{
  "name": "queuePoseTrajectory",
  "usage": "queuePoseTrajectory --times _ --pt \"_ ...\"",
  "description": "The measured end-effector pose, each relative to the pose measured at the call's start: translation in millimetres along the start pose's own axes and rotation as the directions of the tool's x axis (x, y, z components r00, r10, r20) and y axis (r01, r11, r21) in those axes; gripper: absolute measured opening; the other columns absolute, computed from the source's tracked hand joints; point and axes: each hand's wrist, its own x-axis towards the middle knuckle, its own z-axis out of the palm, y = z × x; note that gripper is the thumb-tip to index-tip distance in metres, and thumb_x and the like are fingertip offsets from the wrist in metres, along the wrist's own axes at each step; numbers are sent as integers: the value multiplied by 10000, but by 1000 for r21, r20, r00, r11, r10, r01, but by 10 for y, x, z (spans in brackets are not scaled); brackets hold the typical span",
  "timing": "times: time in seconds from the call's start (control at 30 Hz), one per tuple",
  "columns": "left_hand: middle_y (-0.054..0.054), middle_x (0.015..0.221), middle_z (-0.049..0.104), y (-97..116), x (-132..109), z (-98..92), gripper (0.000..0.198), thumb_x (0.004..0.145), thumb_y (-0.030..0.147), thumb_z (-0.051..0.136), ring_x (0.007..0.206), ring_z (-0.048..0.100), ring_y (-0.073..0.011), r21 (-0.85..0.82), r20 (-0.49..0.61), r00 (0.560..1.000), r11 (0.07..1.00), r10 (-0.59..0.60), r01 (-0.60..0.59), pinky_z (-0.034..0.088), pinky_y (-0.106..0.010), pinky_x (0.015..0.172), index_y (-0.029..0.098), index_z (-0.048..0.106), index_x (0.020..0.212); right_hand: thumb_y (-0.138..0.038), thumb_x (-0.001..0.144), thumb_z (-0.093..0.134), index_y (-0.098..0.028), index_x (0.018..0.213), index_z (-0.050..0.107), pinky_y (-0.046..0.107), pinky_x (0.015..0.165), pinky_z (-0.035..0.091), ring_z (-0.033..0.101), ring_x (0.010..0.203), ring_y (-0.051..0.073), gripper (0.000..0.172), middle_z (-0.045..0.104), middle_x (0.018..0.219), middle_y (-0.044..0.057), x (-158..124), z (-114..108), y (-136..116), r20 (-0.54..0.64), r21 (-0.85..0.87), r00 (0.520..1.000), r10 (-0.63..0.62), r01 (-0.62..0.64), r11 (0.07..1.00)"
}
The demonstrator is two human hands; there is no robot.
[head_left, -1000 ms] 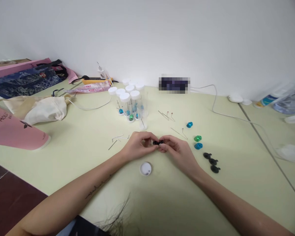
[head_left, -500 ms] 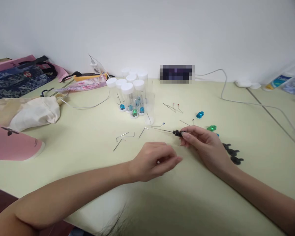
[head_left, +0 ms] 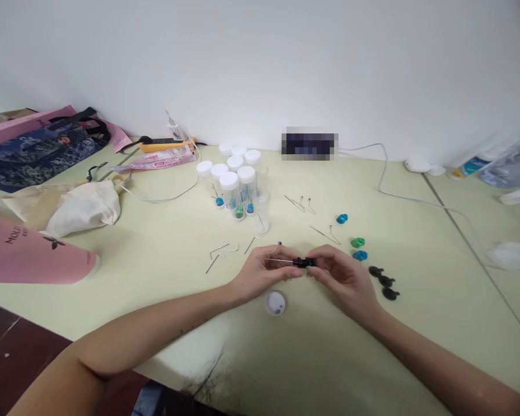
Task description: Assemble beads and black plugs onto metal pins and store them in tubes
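Note:
My left hand point(head_left: 260, 278) and my right hand point(head_left: 349, 280) meet over the table, both closed on a small black part point(head_left: 304, 262). A thin metal rod runs leftward from that part across my left fingers. Below my hands sits a round white cap point(head_left: 275, 304) with tiny dark bits inside. Bent metal rods point(head_left: 223, 249) lie left of my left hand. Beyond my right hand are a green part point(head_left: 357, 242) and blue parts point(head_left: 342, 218). Several black knob-like pieces point(head_left: 387, 281) rest to its right.
White-capped clear tubes point(head_left: 229, 190) with coloured parts inside stand in a group at the back. Thin wires point(head_left: 301, 203) lie beside them. A pink bottle point(head_left: 43, 254), a cloth bag point(head_left: 86, 205) and a yellow power strip point(head_left: 167, 144) are leftward. A cable point(head_left: 383, 173) crosses the right.
My right hand has brought the black part slightly down and left. My left hand has opened from its curl and closed on the part too. The white cap has come into view.

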Motion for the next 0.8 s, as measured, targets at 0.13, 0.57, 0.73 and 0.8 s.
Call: queuePoseTrajectory --times 0.13,0.57,0.73,0.8 --pt "-52 838 724 38 26 -1 298 613 267 837 800 678 -178 20 -57 998 999 -41 42 534 -309 792 152 700 851 -256 875 627 -245 989 647 319 693 518 602 761 186 116 636 862 45 18 1 -12 33 -37 999 -26 27 999" --pt "-73 773 744 -15 99 -55 260 585 217 851 674 670 -159 -93 2 996 992 -84 84 536 -285 655 122 713 784 -272 814 703 -238 1008 612 285 601 569 667 649 168 217 698 777 20 12 -15 13 43 76 990 131 -134 988" --pt "-60 765 743 -8 86 -78 251 591 216 849 677 668 -156 -75 22 996 993 -87 88 536 -294 687 127 718 786 -303 825 697 -214 925 653 284 567 556 655 600 165 142 711 700 22 5 -11 -8 78 109 987 141 -149 983" --pt "-59 775 745 -12 84 -80 250 586 206 851 696 673 -161 -93 23 996 992 -82 83 535 -298 702 131 719 785 -358 857 659 -202 950 660 294 584 548 650 598 167 182 714 697 33 3 -19 -6 91 124 988 126 -137 983"
